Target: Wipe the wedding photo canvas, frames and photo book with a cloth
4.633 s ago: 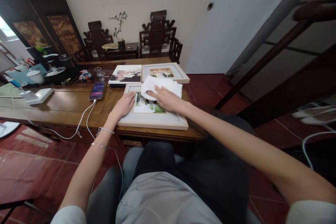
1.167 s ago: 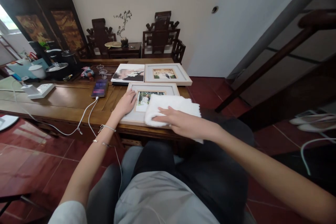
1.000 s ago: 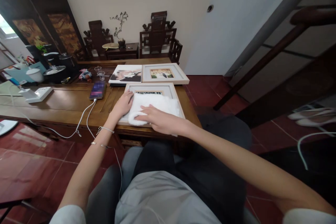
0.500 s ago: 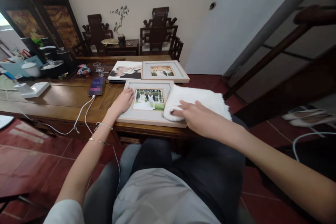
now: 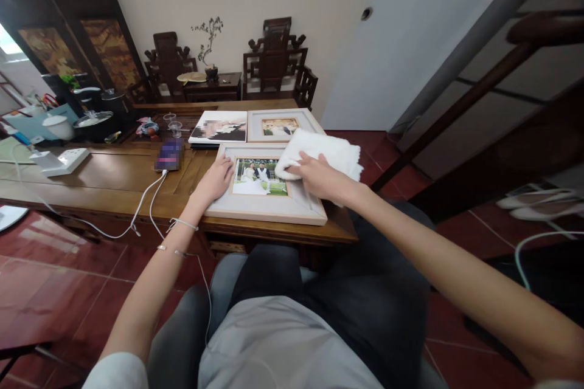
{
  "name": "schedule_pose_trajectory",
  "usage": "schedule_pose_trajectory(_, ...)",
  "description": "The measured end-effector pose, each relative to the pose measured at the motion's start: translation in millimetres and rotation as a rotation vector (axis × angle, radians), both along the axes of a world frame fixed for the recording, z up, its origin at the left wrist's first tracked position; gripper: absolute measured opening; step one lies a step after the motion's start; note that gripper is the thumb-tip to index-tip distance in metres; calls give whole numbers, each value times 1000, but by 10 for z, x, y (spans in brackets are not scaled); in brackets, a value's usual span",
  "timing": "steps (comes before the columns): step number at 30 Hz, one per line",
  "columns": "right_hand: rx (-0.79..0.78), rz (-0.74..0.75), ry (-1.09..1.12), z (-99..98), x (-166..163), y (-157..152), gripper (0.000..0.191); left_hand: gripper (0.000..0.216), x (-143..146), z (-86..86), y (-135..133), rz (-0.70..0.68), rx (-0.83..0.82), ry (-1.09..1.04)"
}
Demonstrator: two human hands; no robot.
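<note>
A pale wooden photo frame with a wide mat lies flat at the table's front edge. Its photo shows two people outdoors. My left hand grips the frame's left side, fingers bent over the border and thumb hidden. On the frame's upper right part rests a folded white fluffy cloth. My right hand is closed on the cloth, pressing it down near the photo's right edge. Behind lie a second photo frame and a white-edged photo panel stacked on something dark.
On the wooden table, a phone with a white cable lies left of the frame. Further left are a power strip, a lidded cup and small clear cups. Dark carved chairs stand behind the table.
My right hand has moved the cloth up and to the left across the frame, uncovering its lower right corner. My left hand stays on the frame's left side.
</note>
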State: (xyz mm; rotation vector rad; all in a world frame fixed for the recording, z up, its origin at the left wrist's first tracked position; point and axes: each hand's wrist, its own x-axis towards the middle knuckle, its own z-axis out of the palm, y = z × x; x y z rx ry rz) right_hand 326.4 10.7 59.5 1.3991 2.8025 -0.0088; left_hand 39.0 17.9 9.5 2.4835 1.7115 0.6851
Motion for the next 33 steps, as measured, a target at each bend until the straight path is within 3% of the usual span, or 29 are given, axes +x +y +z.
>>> schedule_pose_trajectory(4, -177, 138, -10, 247, 168, -526, 67, 37, 21, 23, -32, 21, -11, 0)
schedule_pose_trajectory(7, -268, 254, 55, 439, 278, -656, 66, 37, 26, 45, -57, 19, -13, 1)
schedule_pose_trajectory(10, -153, 240, 186, 482, 280, -491, 66, 38, 23, 63, -79, -11, -5, 2)
schedule_pose_trajectory(14, 129, 92, 281, 321, 49, -21, 78, 39, 14, 64, -84, -22, -17, -7)
schedule_pose_trajectory(18, 331, 173, 226, 167, -427, 428, 79, 39, 19, 71, -79, -41, -10, -35)
schedule_pose_trajectory(24, 213, 348, 0, 53, -983, 704, 62, 37, 44, 109, -78, -40, 3, -47)
schedule_pose_trajectory(27, 179, 279, -6, 35, -895, 715, 55, 38, 46, 104, -75, -47, 4, -55)
schedule_pose_trajectory(33, 141, 94, -98, 121, -260, 697, 55, 40, 34, 92, -88, -39, -12, -66)
